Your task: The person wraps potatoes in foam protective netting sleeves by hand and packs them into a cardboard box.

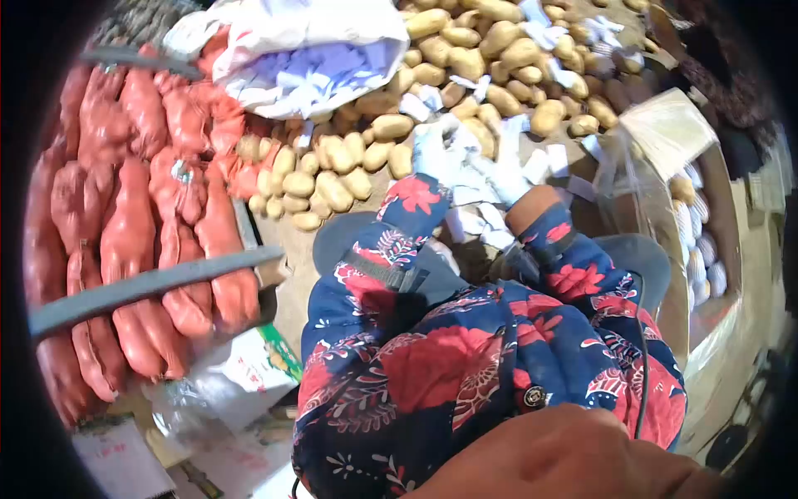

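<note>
Item, left hand (433, 153): pale-gloved, reaching toward 12–1 o'clock from the centre of view; fingers are curling inward near a whitish bundle, and blur is hiding whether they are pinching it.

Item, right hand (509, 170): pale-gloved, lying just beside the left at 1–2 o'clock; fingers are pointing toward 12 o'clock, their exact closure not telling clearly.

Item, potatoes (520, 53): yellow-brown, unwrapped, spreading in a heap from 12 to 2 o'clock beyond the hands; one is showing between the two hands.

Item, smaller potatoes (334, 191): grouping loosely at 10–11 o'clock.

Item, loose sleeves (535, 166): white, scattering over the heap and around the hands.

Item, white sack (332, 23): standing open at 11 o'clock, holding purple and white pieces (320, 71).

Item, red bags (126, 220): bulging in rows at 9 o'clock, a grey bar (158, 287) crossing over them.

Item, carton (730, 224): sitting open at 3 o'clock, holding white-sleeved pieces (705, 249).

Item, green-and-white packaging (264, 359): lying at 7–8 o'clock.

Item, floral jacket (465, 349): filling 6 o'clock.
</note>
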A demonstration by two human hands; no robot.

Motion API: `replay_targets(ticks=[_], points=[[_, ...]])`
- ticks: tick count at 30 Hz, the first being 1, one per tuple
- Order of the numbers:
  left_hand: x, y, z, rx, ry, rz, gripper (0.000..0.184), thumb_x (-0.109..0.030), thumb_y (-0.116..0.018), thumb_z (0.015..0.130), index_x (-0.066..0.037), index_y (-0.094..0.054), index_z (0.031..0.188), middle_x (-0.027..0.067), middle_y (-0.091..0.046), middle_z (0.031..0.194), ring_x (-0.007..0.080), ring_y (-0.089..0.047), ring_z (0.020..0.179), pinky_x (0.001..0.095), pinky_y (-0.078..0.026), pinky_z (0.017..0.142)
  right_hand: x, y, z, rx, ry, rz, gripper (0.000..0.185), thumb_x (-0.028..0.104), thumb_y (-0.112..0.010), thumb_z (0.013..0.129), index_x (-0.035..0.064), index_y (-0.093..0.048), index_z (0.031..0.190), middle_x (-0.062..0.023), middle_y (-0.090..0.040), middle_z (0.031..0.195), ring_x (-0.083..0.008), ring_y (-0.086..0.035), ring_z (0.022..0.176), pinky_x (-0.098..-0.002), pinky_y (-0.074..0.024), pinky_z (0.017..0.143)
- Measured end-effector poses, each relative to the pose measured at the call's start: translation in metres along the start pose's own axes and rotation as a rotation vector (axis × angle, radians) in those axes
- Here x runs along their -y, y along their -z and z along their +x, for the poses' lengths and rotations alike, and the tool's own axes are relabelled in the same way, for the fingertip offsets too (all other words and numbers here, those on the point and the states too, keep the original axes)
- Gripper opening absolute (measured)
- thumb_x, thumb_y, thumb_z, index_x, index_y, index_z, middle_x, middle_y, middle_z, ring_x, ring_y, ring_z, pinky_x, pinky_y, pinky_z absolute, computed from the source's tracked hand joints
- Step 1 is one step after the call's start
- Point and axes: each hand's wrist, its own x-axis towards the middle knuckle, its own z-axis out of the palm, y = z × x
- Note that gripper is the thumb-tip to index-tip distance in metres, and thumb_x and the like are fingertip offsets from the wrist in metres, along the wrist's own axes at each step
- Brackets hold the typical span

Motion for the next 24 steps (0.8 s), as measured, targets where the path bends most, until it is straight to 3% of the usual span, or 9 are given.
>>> replay_targets(ticks=[1, 4, 8, 9, 11, 13, 15, 19, 24], points=[[0.025, -0.018, -0.003, -0.166, -0.241, 0.084, 0.029, -0.011, -0.064, 0.072, 0.001, -0.059, 0.098, 0.0148, -0.057, 0.091, 0.0238, -0.058, 0.078, 0.0331, -0.048, 0.072, 0.005, 0.000, -0.009, -0.055, 0.100, -0.173, 0.074, 0.022, -0.068, 0.070, 0.0000, -0.029, 0.128, -0.0182, -0.043, 0.119, -0.0283, -0.042, 0.112, -0.0332, -0.0375, 0.093], [0.024, -0.032, -0.009, 0.150, -0.233, -0.523, 0.025, -0.013, -0.058, 0.076, 0.001, -0.059, 0.097, 0.0161, -0.058, 0.094, 0.0255, -0.058, 0.081, 0.0338, -0.048, 0.072, 0.028, 0.026, -0.009, -0.113, -0.034, -0.108, 0.072, 0.023, -0.068, 0.070, 0.0030, -0.032, 0.128, -0.0198, -0.044, 0.118, -0.0281, -0.043, 0.112, -0.0363, -0.0386, 0.092], [-0.019, -0.035, -0.002, 0.680, 0.447, -1.342, 0.027, -0.021, -0.054, 0.081, 0.001, -0.058, 0.096, 0.0136, -0.060, 0.094, 0.0239, -0.059, 0.080, 0.0310, -0.048, 0.069, 0.081, 0.076, -0.018, 0.068, -0.353, -0.098, 0.061, 0.021, -0.065, 0.073, 0.0049, -0.038, 0.125, -0.0159, -0.049, 0.113, -0.0199, -0.051, 0.097, -0.0305, -0.0454, 0.073], [-0.021, -0.042, 0.000, 0.721, 0.447, -1.323, 0.027, -0.021, -0.054, 0.081, 0.001, -0.057, 0.096, 0.0135, -0.060, 0.094, 0.0237, -0.059, 0.080, 0.0309, -0.048, 0.069, 0.101, 0.086, -0.021, 0.148, -0.476, -0.013, 0.060, 0.021, -0.065, 0.073, 0.0050, -0.039, 0.125, -0.0146, -0.050, 0.112, -0.0168, -0.053, 0.092, -0.0281, -0.0478, 0.065], [-0.030, -0.063, -0.004, 0.728, 0.396, -1.197, 0.028, -0.022, -0.054, 0.081, 0.000, -0.057, 0.097, 0.0133, -0.060, 0.093, 0.0233, -0.059, 0.079, 0.0307, -0.048, 0.068, 0.053, 0.083, -0.025, 0.192, -0.225, 0.846, 0.060, 0.022, -0.063, 0.075, 0.0029, -0.037, 0.126, -0.0125, -0.050, 0.113, -0.0168, -0.053, 0.093, -0.0290, -0.0473, 0.069], [-0.017, -0.083, -0.004, 0.702, 0.367, -1.050, 0.028, -0.023, -0.054, 0.082, 0.000, -0.057, 0.098, 0.0130, -0.060, 0.093, 0.0229, -0.059, 0.079, 0.0306, -0.048, 0.068, 0.095, 0.086, -0.035, 0.390, -0.186, 0.845, 0.061, 0.021, -0.062, 0.075, -0.0006, -0.036, 0.126, -0.0112, -0.050, 0.115, -0.0195, -0.050, 0.104, -0.0326, -0.0375, 0.091], [-0.003, -0.094, -0.013, 0.690, 0.382, -0.899, 0.029, -0.024, -0.054, 0.082, 0.000, -0.056, 0.099, 0.0128, -0.060, 0.092, 0.0225, -0.059, 0.078, 0.0304, -0.048, 0.067, 0.105, 0.104, -0.043, 0.408, -0.223, 0.784, 0.066, 0.027, -0.066, 0.074, -0.0020, -0.036, 0.125, -0.0129, -0.049, 0.118, -0.0214, -0.047, 0.110, -0.0338, -0.0346, 0.095], [0.023, -0.094, -0.040, 0.653, 0.500, -0.683, 0.030, -0.025, -0.053, 0.083, -0.001, -0.056, 0.100, 0.0123, -0.060, 0.091, 0.0217, -0.059, 0.077, 0.0300, -0.048, 0.066, 0.169, 0.199, -0.058, 0.109, -0.041, 0.487, 0.053, 0.021, -0.063, 0.076, -0.0042, -0.042, 0.118, -0.0127, -0.053, 0.111, -0.0203, -0.051, 0.102, -0.0322, -0.0386, 0.090], [0.033, -0.086, -0.056, 0.595, 0.584, -0.608, 0.032, -0.027, -0.053, 0.083, -0.001, -0.055, 0.102, 0.0118, -0.059, 0.089, 0.0208, -0.059, 0.075, 0.0296, -0.048, 0.065, 0.119, 0.372, -0.061, -0.354, -0.026, 0.159, 0.054, 0.025, -0.067, 0.075, -0.0013, -0.045, 0.116, -0.0119, -0.054, 0.108, -0.0183, -0.054, 0.097, -0.0274, -0.0425, 0.085]])
